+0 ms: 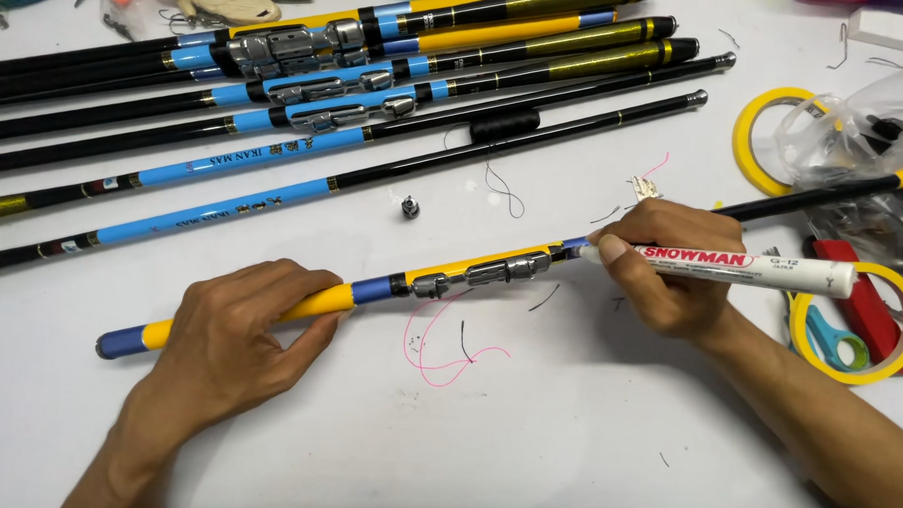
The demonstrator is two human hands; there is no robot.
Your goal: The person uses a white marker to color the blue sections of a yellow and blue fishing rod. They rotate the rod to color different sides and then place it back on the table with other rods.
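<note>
Head view: we see both hands on one fishing rod (390,285) that lies slantwise across the white table (525,437), butt end near left, black shaft running off to the right. Left hand (234,332) lies over the yellow grip, fingers curled together around it, pressing it to the table. Right hand (666,267) pinches a white marker pen (741,266) between thumb and fingers; pen tip touches the rod at its light blue band, just right of the metal reel seat (496,271).

Near the rod: a loop of pink thread (437,369) and short black thread scraps on the table below it; a small metal cap (410,207) above. A row of other rods (377,91), blue, yellow and black, lies along the far side. At right, two yellow tape rolls (766,120), one clear plastic bag (866,123), a red tool (865,299), blue-handled scissors (831,342).
</note>
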